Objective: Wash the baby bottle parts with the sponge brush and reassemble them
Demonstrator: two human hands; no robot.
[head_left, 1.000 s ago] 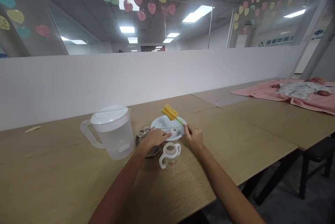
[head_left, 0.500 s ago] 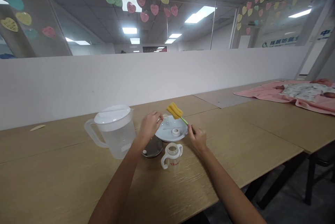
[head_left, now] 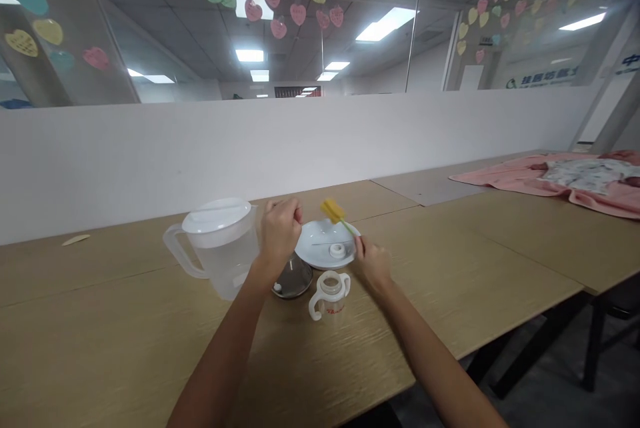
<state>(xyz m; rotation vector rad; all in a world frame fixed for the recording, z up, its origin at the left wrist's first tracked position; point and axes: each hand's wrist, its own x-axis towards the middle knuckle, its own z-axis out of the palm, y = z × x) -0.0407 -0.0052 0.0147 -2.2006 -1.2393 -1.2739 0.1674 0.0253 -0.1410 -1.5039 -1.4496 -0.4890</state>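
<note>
My right hand (head_left: 371, 260) is closed round the thin green handle of a yellow sponge brush (head_left: 333, 210), whose head points up and left over a white plate (head_left: 320, 249). A small white ring (head_left: 337, 250) lies on that plate. My left hand (head_left: 280, 228) is raised above the table with its fingers curled on something small that I cannot make out, close to the yellow sponge. Below it lies a round metal lid (head_left: 293, 279). A small clear two-handled baby cup (head_left: 330, 294) stands on the table between my two arms.
A clear plastic pitcher (head_left: 217, 247) with a white lid stands left of my left hand. A white partition wall (head_left: 320, 141) runs behind the wooden table (head_left: 450, 268). A pink blanket (head_left: 560, 181) with a doll on it lies at the far right.
My left hand has lifted off the plate and risen, curled, toward the sponge. The brush head has tilted closer to it. The view has shifted slightly.
</note>
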